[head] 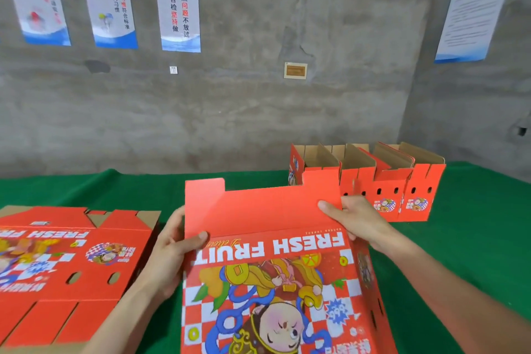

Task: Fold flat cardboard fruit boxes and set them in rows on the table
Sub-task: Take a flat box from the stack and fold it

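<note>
**Both hands hold a box by its top flap**

The left hand [168,256] and right hand [357,220] each pinch a side edge of the box [267,282], thumbs on its printed face. This probably steadies it while the flap [258,210] between them bends. Folded boxes [382,184] stand in a row beyond the right hand. A flat stack [57,261] lies beside the left, within easy reach.

I'm getting flat, even, moderately bright light over the grey concrete wall [258,100]. Soft-edged shadow darkens the green table cloth [474,250] beside the red printed cardboard box [267,213]. The blue-and-white wall posters [37,0] at far left read smeared, and the white blue-edged paper notice [477,8] at right leans with wide-angle bending. Fine detail looks hazy throughout.
</note>
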